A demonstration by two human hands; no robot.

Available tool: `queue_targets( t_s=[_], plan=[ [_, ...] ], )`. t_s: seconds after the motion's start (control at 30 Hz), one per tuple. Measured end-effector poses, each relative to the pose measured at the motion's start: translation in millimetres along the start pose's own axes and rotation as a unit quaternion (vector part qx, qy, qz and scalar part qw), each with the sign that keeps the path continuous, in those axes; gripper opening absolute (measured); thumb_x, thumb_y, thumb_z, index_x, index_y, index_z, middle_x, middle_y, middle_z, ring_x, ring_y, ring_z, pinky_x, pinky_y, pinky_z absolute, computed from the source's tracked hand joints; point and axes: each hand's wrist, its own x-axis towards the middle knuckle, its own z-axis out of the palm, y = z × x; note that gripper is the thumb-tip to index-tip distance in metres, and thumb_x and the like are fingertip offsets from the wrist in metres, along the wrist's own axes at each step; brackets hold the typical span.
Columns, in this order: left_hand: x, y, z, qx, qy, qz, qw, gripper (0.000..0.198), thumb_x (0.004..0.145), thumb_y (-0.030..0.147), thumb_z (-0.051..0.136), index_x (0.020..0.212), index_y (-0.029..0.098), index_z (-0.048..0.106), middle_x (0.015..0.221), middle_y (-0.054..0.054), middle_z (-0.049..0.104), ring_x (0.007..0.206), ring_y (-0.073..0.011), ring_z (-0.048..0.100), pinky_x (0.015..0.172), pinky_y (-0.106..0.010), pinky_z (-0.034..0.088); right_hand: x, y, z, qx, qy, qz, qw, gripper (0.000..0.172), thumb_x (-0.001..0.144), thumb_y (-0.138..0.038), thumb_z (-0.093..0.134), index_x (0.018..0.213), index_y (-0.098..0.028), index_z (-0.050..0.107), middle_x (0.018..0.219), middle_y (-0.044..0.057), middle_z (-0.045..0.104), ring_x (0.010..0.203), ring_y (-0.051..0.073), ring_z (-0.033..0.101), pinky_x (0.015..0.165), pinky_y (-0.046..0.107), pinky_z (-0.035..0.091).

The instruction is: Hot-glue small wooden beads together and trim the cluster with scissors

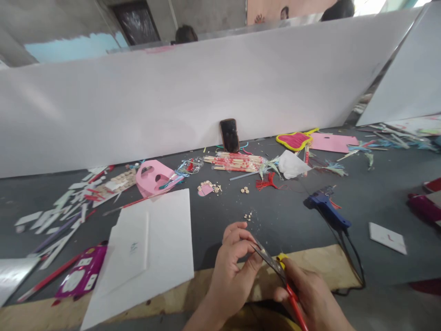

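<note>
My right hand [310,292] grips a pair of scissors [275,264] with red and yellow handles, its blades pointing up and left. At the blades, my left hand [236,259] is closed, thumb and fingertips pinched together; whatever it holds is too small to make out. A few tiny pale bits [248,216] lie on the dark table just beyond my left fingers. Farther back sit a small cluster of pale beads or pieces [244,190] and a pink heart-shaped piece [206,189] ringed with more of them.
A blue glue gun [329,209] with a black cord lies right. White sheets [161,234] cover the left; a magenta toy car [82,271] is beside them. A phone [229,134] leans on the white partition [172,101]. Wrapped sticks [237,162] and a red tassel [267,182] lie behind.
</note>
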Motion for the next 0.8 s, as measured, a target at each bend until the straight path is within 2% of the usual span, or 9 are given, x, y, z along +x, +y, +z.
queue_targets(
  t_s=[0.23,0.37,0.47,0.6,0.8],
  plan=[
    [-3.2,-3.1,1.4,0.116,0.037,0.040,0.992,0.007,0.084,0.022,0.059,0.079,0.019,0.063,0.091,-0.008,0.059,0.114,-0.0280,0.046,0.096,-0.046,0.041,0.9,-1.0,-0.1,-0.013,0.027,0.003,1.000,0.024,0.089,-0.047,0.047,0.085,-0.023,0.050,0.056,-0.002,0.059,0.047,0.016,0.055,0.045,0.025,0.039],
    [-3.1,-4.0,1.8,0.157,0.062,0.081,0.982,0.011,0.084,0.013,0.056,0.078,0.018,0.063,0.089,-0.007,0.059,0.113,-0.0268,0.047,0.094,-0.045,0.042,5.4,-3.5,-4.1,-0.032,0.057,-0.031,0.997,0.026,0.086,-0.049,0.050,0.084,-0.024,0.047,0.057,-0.003,0.058,0.045,0.016,0.054,0.043,0.025,0.039],
    [-1.4,-1.4,0.4,0.150,0.058,0.094,0.982,0.013,0.083,0.010,0.055,0.080,0.019,0.064,0.088,-0.007,0.060,0.113,-0.0267,0.047,0.095,-0.045,0.042,8.0,-4.8,-6.7,-0.034,0.067,-0.045,0.996,0.030,0.082,-0.052,0.055,0.088,-0.024,0.046,0.061,-0.002,0.059,0.048,0.016,0.056,0.046,0.025,0.042],
    [0.9,0.9,-3.1,0.105,0.035,0.070,0.991,0.013,0.083,0.012,0.056,0.078,0.020,0.066,0.087,-0.007,0.062,0.112,-0.0268,0.048,0.095,-0.045,0.043,8.7,-5.4,-7.7,-0.045,0.064,-0.047,0.996,0.031,0.078,-0.049,0.059,0.091,-0.023,0.048,0.062,-0.002,0.059,0.049,0.017,0.056,0.046,0.026,0.042],
    [2.4,-1.0,-5.9,0.065,0.012,0.050,0.997,0.011,0.084,0.017,0.058,0.078,0.020,0.067,0.088,-0.007,0.063,0.113,-0.0271,0.048,0.095,-0.045,0.043,8.3,-6.1,-6.5,-0.062,0.048,-0.025,0.997,0.022,0.079,-0.044,0.057,0.081,-0.024,0.048,0.056,-0.003,0.058,0.043,0.016,0.053,0.042,0.024,0.038]
  ],
)
